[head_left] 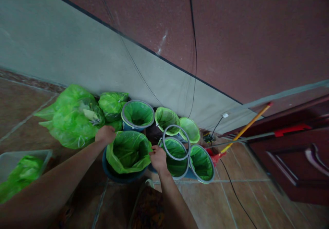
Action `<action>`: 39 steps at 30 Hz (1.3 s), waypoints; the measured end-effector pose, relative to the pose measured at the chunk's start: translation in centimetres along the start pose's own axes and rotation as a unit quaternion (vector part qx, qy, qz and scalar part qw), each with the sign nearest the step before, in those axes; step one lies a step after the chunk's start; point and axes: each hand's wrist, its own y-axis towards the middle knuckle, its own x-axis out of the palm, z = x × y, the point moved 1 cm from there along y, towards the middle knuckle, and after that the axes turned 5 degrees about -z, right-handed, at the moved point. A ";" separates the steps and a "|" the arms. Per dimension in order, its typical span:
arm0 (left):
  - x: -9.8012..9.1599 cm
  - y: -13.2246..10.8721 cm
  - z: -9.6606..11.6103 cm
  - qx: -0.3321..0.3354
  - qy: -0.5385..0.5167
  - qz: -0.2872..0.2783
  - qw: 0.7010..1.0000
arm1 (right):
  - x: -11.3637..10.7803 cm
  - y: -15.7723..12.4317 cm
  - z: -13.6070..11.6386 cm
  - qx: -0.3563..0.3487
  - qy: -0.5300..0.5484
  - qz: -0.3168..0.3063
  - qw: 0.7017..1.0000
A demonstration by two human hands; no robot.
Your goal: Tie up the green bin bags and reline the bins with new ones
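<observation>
Bright green thin plastic liner bag (128, 152) stands open-mouthed in a round dark blue bin (113, 175), below and ahead of the person. Left hand (105, 134) closed on the bag's edge at its far left; right hand (158, 156) pinching the opposite edge, at the right. Key relation: the bag lies directly between the hands, its mouth widest along the line joining them, that line slanting slightly from far left to near right. Bag edge sits above the bin's rim, not folded over it along the near side; far side hidden by the bag.

Thin round grey ring (189, 143) tilted over the neighbouring green-lined bin (177, 167), just right of the right hand, well apart from the left. Whether hand and ring touch: cannot tell.
</observation>
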 end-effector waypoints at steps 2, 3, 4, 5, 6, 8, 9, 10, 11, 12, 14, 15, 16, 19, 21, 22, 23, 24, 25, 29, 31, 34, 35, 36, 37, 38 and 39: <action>-0.8 0.0 0.9 0.006 0.015 -0.002 1.000 | -1.1 -0.2 -0.7 -0.020 -0.057 -0.045 0.997; -1.1 0.0 1.3 0.013 0.030 -0.004 0.999 | -1.6 -0.1 -1.0 -0.023 -0.088 -0.062 0.994; -1.3 -0.1 1.7 0.021 0.049 -0.006 0.999 | -2.0 0.0 -1.2 -0.021 -0.117 -0.071 0.990; -1.3 -0.2 2.0 0.027 0.067 -0.007 0.997 | -2.4 0.3 -1.4 -0.014 -0.143 -0.073 0.987; -1.2 -0.3 2.2 0.030 0.084 -0.007 0.996 | -2.7 0.6 -1.5 -0.006 -0.162 -0.069 0.984; -0.7 -0.3 2.5 0.024 0.101 -0.008 0.995 | -3.1 1.4 -1.8 0.008 -0.178 -0.056 0.982; -0.3 -0.2 2.5 0.017 0.102 -0.013 0.995 | -3.1 1.9 -1.9 0.014 -0.177 -0.051 0.983; 0.1 -0.1 2.4 0.010 0.103 -0.021 0.994 | -3.1 2.3 -1.9 0.020 -0.174 -0.049 0.983; 0.5 0.2 2.4 0.001 0.104 -0.032 0.994 | -2.9 2.8 -1.8 0.024 -0.173 -0.051 0.983; 0.9 0.4 2.3 -0.006 0.103 -0.044 0.994 | -2.7 3.2 -1.7 0.030 -0.173 -0.054 0.983; 1.4 0.9 2.2 -0.013 0.100 -0.065 0.993 | -2.2 3.9 -1.4 0.040 -0.179 -0.063 0.981; 1.7 1.2 2.1 -0.012 0.099 -0.067 0.993 | -1.9 4.2 -1.2 0.044 -0.183 -0.067 0.980; 1.8 1.4 2.1 -0.007 0.101 -0.063 0.993 | -1.6 4.5 -1.0 0.046 -0.186 -0.070 0.979; 2.0 1.8 2.3 0.011 0.112 -0.046 0.993 | -0.7 5.3 -0.6 0.049 -0.187 -0.071 0.979; 2.0 2.0 2.4 0.013 0.113 -0.045 0.992 | -0.1 5.6 -0.5 0.049 -0.185 -0.068 0.979; 2.0 2.1 2.5 0.011 0.111 -0.045 0.993 | 0.2 5.8 -0.6 0.050 -0.185 -0.067 0.979; 1.9 2.2 2.6 0.007 0.110 -0.043 0.993 | 0.4 5.9 -0.6 0.050 -0.184 -0.064 0.980; 1.8 2.2 2.7 0.004 0.106 -0.035 0.994 | 0.6 5.9 -0.7 0.049 -0.180 -0.058 0.981; 1.7 2.3 2.8 0.002 0.094 -0.021 0.995 | 0.8 6.0 -0.8 0.047 -0.174 -0.048 0.982; 1.0 2.6 3.4 0.004 0.008 0.038 0.999 | 0.3 6.1 -1.4 0.041 -0.108 0.011 0.993; 0.6 2.7 3.4 0.003 -0.026 0.052 0.998 | -0.5 6.0 -1.8 0.042 -0.069 0.035 0.996; -0.4 2.6 3.0 0.001 -0.051 0.070 0.996 | -1.8 5.4 -2.4 0.028 -0.040 0.060 0.997; -0.8 2.6 2.7 0.000 -0.052 0.075 0.996 | -2.3 5.0 -2.6 0.019 -0.042 0.063 0.997; -1.2 2.5 2.4 -0.004 -0.053 0.080 0.995 | -2.7 4.6 -2.6 0.011 -0.050 0.063 0.997; -1.7 2.5 2.0 -0.008 -0.052 0.084 0.995 | -3.1 4.2 -2.6 0.003 -0.063 0.057 0.996; -2.0 2.5 1.6 -0.011 -0.046 0.086 0.995 | -3.4 3.7 -2.6 -0.003 -0.080 0.048 0.996; -2.4 2.6 1.2 -0.011 -0.033 0.085 0.996 | -3.8 3.3 -2.5 -0.006 -0.098 0.037 0.995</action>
